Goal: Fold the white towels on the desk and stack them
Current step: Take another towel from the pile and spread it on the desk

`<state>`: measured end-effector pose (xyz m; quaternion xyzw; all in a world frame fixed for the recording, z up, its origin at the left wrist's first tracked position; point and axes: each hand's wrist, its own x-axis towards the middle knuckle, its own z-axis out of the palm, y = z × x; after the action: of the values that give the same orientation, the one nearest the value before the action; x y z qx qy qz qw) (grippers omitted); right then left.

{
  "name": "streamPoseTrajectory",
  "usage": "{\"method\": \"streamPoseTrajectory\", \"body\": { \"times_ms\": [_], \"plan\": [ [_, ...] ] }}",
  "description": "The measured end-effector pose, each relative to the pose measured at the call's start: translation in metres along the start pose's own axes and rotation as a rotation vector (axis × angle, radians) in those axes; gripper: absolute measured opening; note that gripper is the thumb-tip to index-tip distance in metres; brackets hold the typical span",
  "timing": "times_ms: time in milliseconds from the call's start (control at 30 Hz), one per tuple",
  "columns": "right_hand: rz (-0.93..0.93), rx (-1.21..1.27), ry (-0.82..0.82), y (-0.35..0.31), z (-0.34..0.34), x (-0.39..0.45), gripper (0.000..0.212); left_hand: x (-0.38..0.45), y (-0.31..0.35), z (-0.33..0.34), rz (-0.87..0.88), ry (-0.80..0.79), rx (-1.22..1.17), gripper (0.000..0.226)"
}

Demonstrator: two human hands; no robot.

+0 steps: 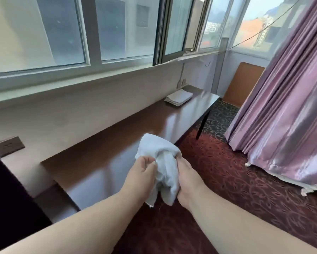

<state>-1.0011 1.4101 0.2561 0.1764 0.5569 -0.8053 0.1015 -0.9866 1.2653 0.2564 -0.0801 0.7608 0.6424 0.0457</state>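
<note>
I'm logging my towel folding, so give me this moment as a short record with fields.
held item: crumpled white towel, unfolded
left hand: fingers grip the towel's left side
right hand: grips its right side
towel position: above the desk's near edge
finished stack: folded white towels at far end of dark wooden desk

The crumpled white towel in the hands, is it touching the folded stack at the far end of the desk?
Apart. The head view shows the crumpled towel held by both hands, with bare desk between it and the folded stack.

Red carpet (pixel 218 173), pink curtain (pixel 286 99), windows (pixel 66 33)
</note>
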Motion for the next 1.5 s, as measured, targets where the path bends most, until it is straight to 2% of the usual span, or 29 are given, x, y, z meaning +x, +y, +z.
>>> {"method": "streamPoseTrajectory", "body": {
  "times_ms": [67, 300, 400, 467, 600, 733, 833, 900, 1000, 1100, 1267, 1333, 1400, 1500],
  "plan": [
    [0.029, -0.041, -0.058, -0.01, 0.002, 0.041, 0.032, 0.041, 0.0, 0.007, 0.007, 0.07, -0.011, 0.01],
    [0.046, -0.268, -0.095, -0.052, 0.007, 0.213, 0.021, 0.217, -0.002, 0.016, -0.022, 0.193, 0.087, 0.009],
    [0.054, -0.347, -0.108, -0.078, 0.013, 0.278, 0.021, 0.279, 0.005, 0.029, -0.05, 0.171, 0.104, 0.023],
    [0.06, -0.379, -0.112, -0.092, 0.016, 0.316, 0.028, 0.314, 0.012, 0.037, -0.055, 0.167, 0.104, 0.029],
    [0.056, -0.341, -0.089, -0.106, 0.022, 0.384, 0.034, 0.377, 0.024, 0.044, -0.05, 0.165, 0.143, 0.038],
    [0.078, -0.339, -0.063, -0.106, 0.019, 0.447, 0.03, 0.429, 0.014, 0.051, -0.095, 0.131, 0.23, 0.053],
    [0.043, -0.398, -0.072, -0.109, 0.016, 0.489, 0.025, 0.466, 0.009, 0.065, -0.125, 0.103, 0.257, 0.051],
    [-0.039, -0.468, -0.068, -0.117, 0.017, 0.518, 0.034, 0.492, 0.013, 0.077, -0.124, 0.111, 0.229, 0.047],
    [-0.184, -0.592, -0.109, -0.141, 0.018, 0.564, 0.038, 0.534, 0.027, 0.097, -0.129, 0.22, 0.17, 0.038],
    [-0.25, -0.729, -0.221, -0.175, 0.011, 0.617, 0.032, 0.575, 0.04, 0.11, -0.205, 0.438, 0.099, 0.028],
    [-0.071, -0.998, -0.377, -0.192, -0.015, 0.701, 0.034, 0.616, 0.039, 0.116, -0.279, 0.684, 0.049, 0.03],
    [0.005, -0.978, -0.349, -0.184, -0.026, 0.727, 0.026, 0.623, 0.031, 0.116, -0.295, 0.734, 0.069, 0.032],
    [0.051, -0.864, -0.247, -0.173, -0.033, 0.748, 0.016, 0.623, 0.025, 0.114, -0.324, 0.743, 0.09, 0.037],
    [0.046, -0.73, -0.073, -0.164, -0.035, 0.762, 0.021, 0.613, 0.02, 0.11, -0.379, 0.556, 0.214, 0.063]
  ]
}}
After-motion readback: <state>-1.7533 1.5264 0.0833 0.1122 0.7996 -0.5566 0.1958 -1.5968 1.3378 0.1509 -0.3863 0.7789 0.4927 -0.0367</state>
